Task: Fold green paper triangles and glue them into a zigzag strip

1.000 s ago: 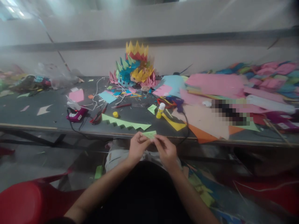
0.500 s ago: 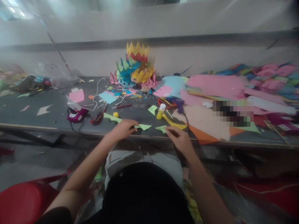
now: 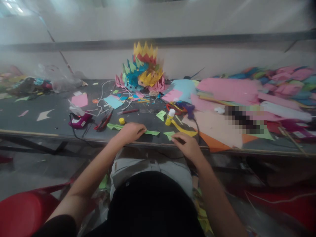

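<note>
A: Report hand states and workpiece location.
B: The left hand point(image 3: 133, 132) pinches the light-green, narrow paper strip point(image 3: 153, 133); the right hand point(image 3: 188, 144) pinches the small, light-green, pointed paper piece point(image 3: 169, 134). Both papers are at the front of the dark, smooth desk point(image 3: 59, 121), apart.
A: Faults?
B: Uneven pulling may crease the thin strip. A sideways knock may topple the upright yellow-and-white, cylindrical glue stick point(image 3: 169, 118).

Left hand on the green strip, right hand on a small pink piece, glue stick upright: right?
The small piece at the right hand is green, not pink (head view). Left hand on the green strip and glue stick upright are correct.
</note>
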Demonstrator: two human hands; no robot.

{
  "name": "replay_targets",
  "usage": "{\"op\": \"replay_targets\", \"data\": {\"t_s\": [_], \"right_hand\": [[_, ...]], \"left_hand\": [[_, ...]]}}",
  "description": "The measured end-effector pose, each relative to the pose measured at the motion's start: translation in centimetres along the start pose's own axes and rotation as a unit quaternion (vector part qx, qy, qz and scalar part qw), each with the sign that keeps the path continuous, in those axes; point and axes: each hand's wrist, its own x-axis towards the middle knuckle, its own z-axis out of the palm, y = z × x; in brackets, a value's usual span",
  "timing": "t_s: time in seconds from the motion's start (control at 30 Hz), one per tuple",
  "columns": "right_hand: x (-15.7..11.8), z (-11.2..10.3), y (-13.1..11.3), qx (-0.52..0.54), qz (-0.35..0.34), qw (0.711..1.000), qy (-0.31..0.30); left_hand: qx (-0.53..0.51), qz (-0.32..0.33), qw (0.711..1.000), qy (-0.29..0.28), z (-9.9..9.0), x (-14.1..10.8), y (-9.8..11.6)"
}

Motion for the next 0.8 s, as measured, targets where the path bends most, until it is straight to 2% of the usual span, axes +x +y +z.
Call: {"op": "replay_targets", "data": {"t_s": [0.33,0.5,0.67,0.8], "right_hand": [[-0.2,0.2,0.3,0.008,-0.006,1.0,0.015],[-0.2,0.3,0.3,0.003,0.0,1.0,0.007],[0.0,0.3,0.1,-0.014,0.007,1.0,-0.01],[0.4,0.2,0.1,-0.014,0.0,1.0,-0.014]], "left_hand": [[0.047,0.009,0.999,-0.02,-0.7,-0.2,0.8],[0.075,0.048,0.995,-0.052,-0.2,0.9,1.8],[0.106,0.087,0.989,-0.053,0.5,1.8,2.2],[0.069,0.056,0.995,-0.036,0.5,2.0,1.8]]}}
